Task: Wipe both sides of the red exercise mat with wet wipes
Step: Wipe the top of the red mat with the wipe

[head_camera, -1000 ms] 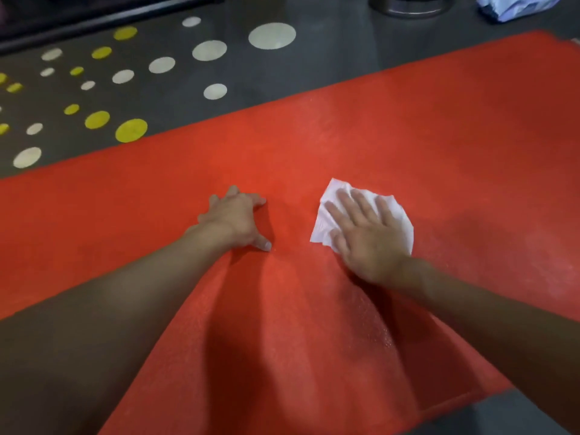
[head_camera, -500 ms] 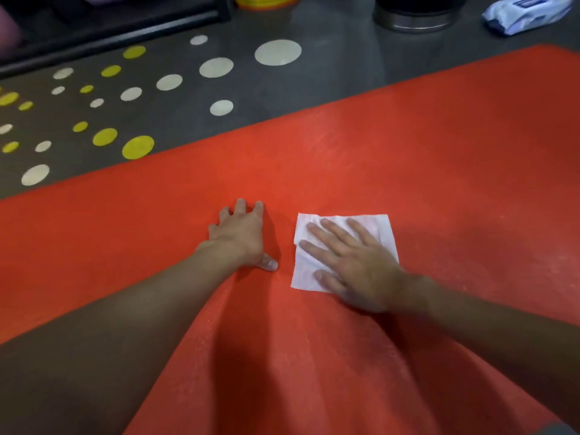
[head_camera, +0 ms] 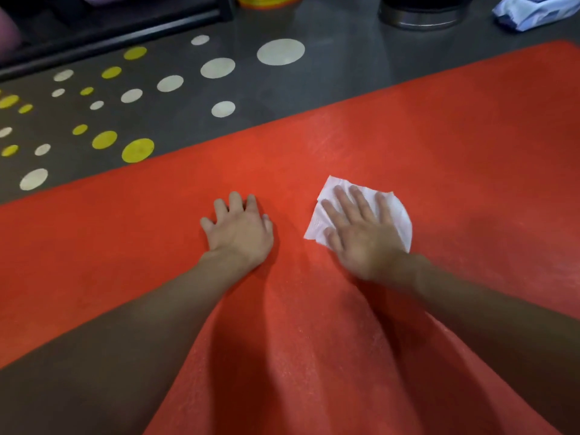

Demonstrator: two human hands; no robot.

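The red exercise mat [head_camera: 408,146] lies flat on the grey dotted floor [head_camera: 175,58]. The right hand [head_camera: 361,237] presses a white wet wipe [head_camera: 398,211] onto it with straight fingers; beside it, the left hand [head_camera: 240,233] rests spread flat on the mat.

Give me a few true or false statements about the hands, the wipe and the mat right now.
1. The right hand presses a white wipe flat on the red mat. True.
2. The left hand holds a second wipe. False: it rests bare on the mat.
3. The white-and-blue packet lies on the mat. False: it lies on the grey floor beyond the mat.
4. Yellow and white dots mark the floor. True.
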